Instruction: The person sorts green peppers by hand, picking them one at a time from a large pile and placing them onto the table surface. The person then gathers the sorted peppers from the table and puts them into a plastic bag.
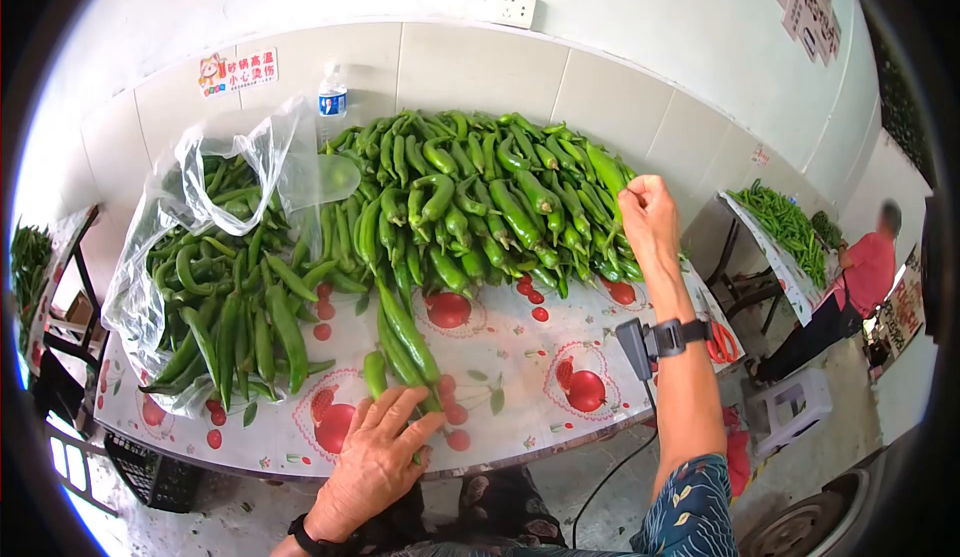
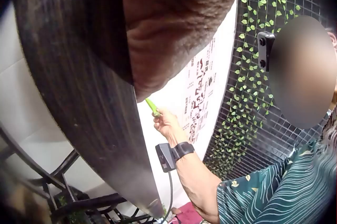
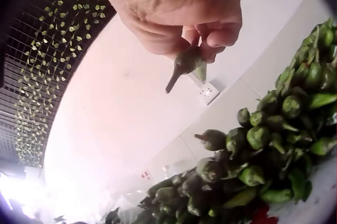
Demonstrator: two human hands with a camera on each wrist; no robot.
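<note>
My right hand [image 1: 650, 219] is raised at the right end of the big heap and grips a long green pepper [image 1: 603, 167] near its stem end. In the right wrist view, that pepper's stem [image 3: 172, 83] sticks out below the curled fingers. Low at the table's front edge, my left hand [image 1: 372, 457] holds a green pepper [image 1: 375, 372], whose tip pokes out past the fingers; the palm hides its middle. Two longer green peppers [image 1: 408, 342] lie just beyond the fingers, stems toward me. In the left wrist view the hand's underside [image 2: 168, 34] shows beside the dark table edge.
Green peppers form a neat heap [image 1: 480, 197] against the tiled wall. Left of it, a clear plastic bag [image 1: 150, 257] spills loose peppers. A bottle [image 1: 332, 97] stands behind. Red-handled scissors [image 1: 722, 343] lie at the right edge. A person [image 1: 868, 267] stands by another table.
</note>
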